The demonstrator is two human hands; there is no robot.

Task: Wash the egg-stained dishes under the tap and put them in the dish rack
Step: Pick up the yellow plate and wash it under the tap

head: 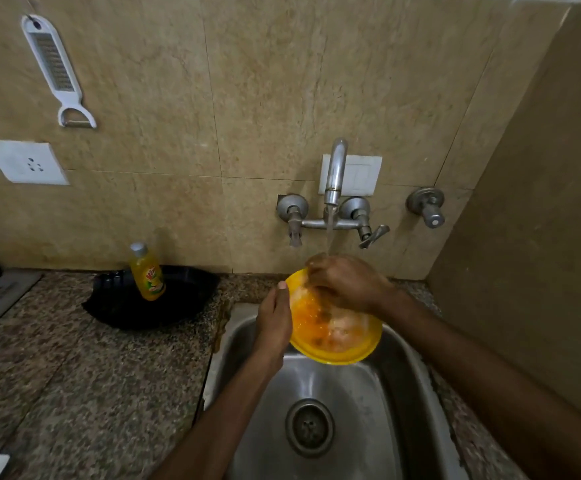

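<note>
1. The left hand (pixel 275 323) has its grip on the left rim of the yellow bowl (pixel 347 344). The thumb lies on top of the rim, and the fingers are hidden under it.
2. The right hand (pixel 344 284) is down inside the bowl with bent fingers. Its grip cannot be told, because the picture is too blurry to show if it holds a scrubber or just rubs.
3. The bowl is up in the air over the back of the sink (pixel 316 382), tipped a bit toward the person. It sits right under the tap (pixel 335 174).
4. The water (pixel 329 233) runs down onto the right hand and into the bowl.
5. The bowl looks wet and shiny, and maybe made of plastic. Orange egg mess and some dark bits cover the inside, so it does not look clean yet.
6. The bowl could slip, because only one wet hand holds it by the rim. It would then drop into the sink.
7. Water could splash out onto the surface (pixel 74 358) if the bowl tips too far.
8. Egg could stay stuck if the rubbing stops too soon.
9. The black rack (pixel 178 299) waits on the surface to the left, well apart from the bowl. A yellow soap bottle (pixel 147 271) stands at it and could get knocked over.
</note>
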